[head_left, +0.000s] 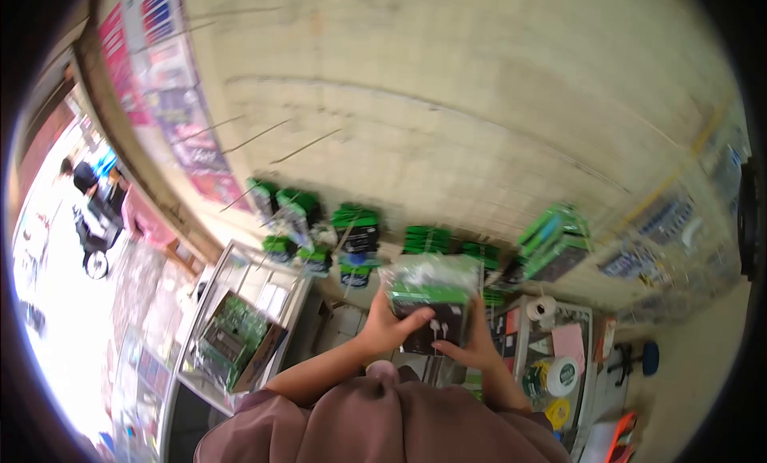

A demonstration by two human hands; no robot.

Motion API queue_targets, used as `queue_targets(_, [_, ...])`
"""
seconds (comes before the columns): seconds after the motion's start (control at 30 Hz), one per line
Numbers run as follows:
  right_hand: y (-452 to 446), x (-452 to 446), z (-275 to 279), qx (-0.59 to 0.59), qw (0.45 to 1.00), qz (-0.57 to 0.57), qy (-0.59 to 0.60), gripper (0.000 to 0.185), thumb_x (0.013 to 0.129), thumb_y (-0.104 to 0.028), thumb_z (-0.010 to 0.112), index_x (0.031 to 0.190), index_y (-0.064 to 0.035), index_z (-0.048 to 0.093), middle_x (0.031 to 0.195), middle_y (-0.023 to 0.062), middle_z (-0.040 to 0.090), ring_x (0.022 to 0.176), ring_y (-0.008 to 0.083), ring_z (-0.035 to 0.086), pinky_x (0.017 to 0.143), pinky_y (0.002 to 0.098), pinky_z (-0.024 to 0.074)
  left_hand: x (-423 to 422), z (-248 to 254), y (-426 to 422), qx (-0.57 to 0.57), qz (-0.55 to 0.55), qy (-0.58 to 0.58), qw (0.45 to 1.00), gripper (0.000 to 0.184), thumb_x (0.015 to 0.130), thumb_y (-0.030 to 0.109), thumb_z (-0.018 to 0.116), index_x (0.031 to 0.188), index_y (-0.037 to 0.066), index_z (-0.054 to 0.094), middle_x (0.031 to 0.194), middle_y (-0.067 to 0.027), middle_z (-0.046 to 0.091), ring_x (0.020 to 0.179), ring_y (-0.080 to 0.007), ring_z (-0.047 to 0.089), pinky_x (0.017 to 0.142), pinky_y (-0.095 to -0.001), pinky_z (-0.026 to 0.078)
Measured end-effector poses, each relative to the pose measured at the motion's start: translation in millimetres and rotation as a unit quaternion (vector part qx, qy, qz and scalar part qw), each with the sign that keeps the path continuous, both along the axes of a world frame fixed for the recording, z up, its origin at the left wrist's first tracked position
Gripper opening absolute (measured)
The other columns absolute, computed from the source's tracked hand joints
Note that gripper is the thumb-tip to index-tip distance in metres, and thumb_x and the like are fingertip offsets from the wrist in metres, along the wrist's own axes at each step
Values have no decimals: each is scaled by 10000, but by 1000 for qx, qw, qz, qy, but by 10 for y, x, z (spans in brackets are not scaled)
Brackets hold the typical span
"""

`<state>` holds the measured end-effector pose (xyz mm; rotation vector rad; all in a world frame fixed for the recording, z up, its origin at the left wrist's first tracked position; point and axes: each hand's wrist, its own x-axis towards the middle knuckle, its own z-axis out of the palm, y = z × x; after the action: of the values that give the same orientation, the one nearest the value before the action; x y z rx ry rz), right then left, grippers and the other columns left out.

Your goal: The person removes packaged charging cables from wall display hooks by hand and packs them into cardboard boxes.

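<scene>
A stack of clear plastic packages (431, 291) with green tops and dark fronts is held up in front of my chest. The front one shows a picture of white earphones. My left hand (391, 323) grips its left side, thumb across the dark front. On the right side, my right hand (477, 343) holds it, thumb at the lower front edge. Behind it, similar green and black packages (355, 230) hang on wall hooks, and a larger green-topped bunch (553, 243) hangs to the right.
An open box (237, 343) of green plastic packets rests on a glass case at left. At right, a counter bears a tape roll (541, 309), a jar (562, 376) and pink paper (568, 341). Bare metal hooks (307, 145) jut from the wall. People and a motorbike (97, 243) are outside.
</scene>
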<state>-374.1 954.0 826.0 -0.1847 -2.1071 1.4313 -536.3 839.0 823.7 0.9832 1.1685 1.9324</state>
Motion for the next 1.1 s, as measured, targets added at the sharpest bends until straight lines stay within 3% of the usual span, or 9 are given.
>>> queue_targets(0.2, [-733, -1278, -842, -82, 976, 167, -114, 802, 901, -133, 639, 1505, 16, 133, 1405, 200, 420, 1285, 238, 419, 1062, 329, 331, -519, -864, -1034, -147, 375, 65, 913, 820, 860, 125, 696, 1433, -20, 127, 1254, -214, 452, 1150, -284, 514, 965, -384, 434])
queue_targets(0.27, [-1025, -1759, -1376, -182, 951, 207, -137, 748, 916, -155, 635, 1495, 25, 197, 1424, 181, 406, 1278, 217, 422, 1062, 321, 332, -691, -1360, -1512, -256, 452, 270, 810, 919, 859, 188, 698, 1465, -30, 42, 1308, -267, 369, 1202, -348, 470, 1005, -418, 404])
queue_targets(0.4, [-1694, -2638, -2354, -250, 911, 226, -239, 636, 920, -225, 656, 1441, 2, 369, 1307, 131, 549, 1144, 160, 536, 958, 286, 429, -1030, -2003, -2363, -374, 382, 188, 824, 932, 868, 249, 669, 1482, -50, 34, 1396, -305, 284, 1265, -469, 382, 1063, -486, 344])
queue_targets(0.53, [-2349, -3369, -3076, -250, 882, 262, -302, 603, 915, -249, 668, 1413, -19, 416, 1178, 108, 613, 1043, 140, 582, 868, 272, 470, -1441, -2618, -2866, -502, 409, 190, 738, 773, 905, 299, 603, 1496, 21, 189, 1424, -307, 295, 1294, -477, 360, 1070, -493, 328])
queue_targets(0.7, [-3008, -4089, -3656, -178, 896, 236, -330, 601, 859, -375, 699, 1331, -43, 528, 1141, 164, 642, 1037, 219, 608, 882, 326, 477, -1967, -3067, -3268, -608, 469, 216, 603, 660, 925, 404, 552, 1476, 125, 320, 1475, -242, 292, 1404, -430, 207, 1072, -630, 239])
queue_targets(0.77, [-3205, -4221, -3898, -146, 906, 232, -324, 592, 865, -407, 676, 1332, -71, 538, 1157, 177, 629, 1049, 261, 606, 899, 357, 475, -2070, -3216, -3365, -626, 455, 192, 604, 663, 925, 432, 547, 1476, 138, 325, 1487, -236, 275, 1411, -426, 188, 1062, -651, 228])
queue_targets(0.87, [-3348, -4281, -4046, 75, 932, 133, -329, 558, 873, -509, 605, 1277, -125, 590, 1190, 188, 583, 1084, 347, 565, 924, 445, 458, -2123, -3414, -3467, -644, 428, 146, 617, 696, 907, 522, 543, 1473, 172, 338, 1525, -210, 218, 1429, -420, 141, 1038, -698, 201])
queue_targets(0.93, [-3305, -4274, -3750, 320, 830, 131, -438, 554, 870, -594, 538, 1196, -156, 634, 1228, 181, 536, 1126, 384, 524, 926, 499, 444, -2102, -3489, -3468, -685, 398, 184, 582, 718, 887, 546, 556, 1466, 175, 350, 1536, -195, 202, 1429, -426, 133, 1032, -702, 206])
queue_targets(1.1, [-3210, -4443, -3570, 281, 815, 181, -474, 659, 908, -627, 452, 1331, -122, 486, 1233, 182, 529, 1149, 368, 524, 922, 516, 450, -2163, -3382, -3346, -680, 395, 179, 591, 745, 811, 404, 664, 1409, 59, 385, 1503, -256, 207, 1401, -458, 178, 1053, -658, 225])
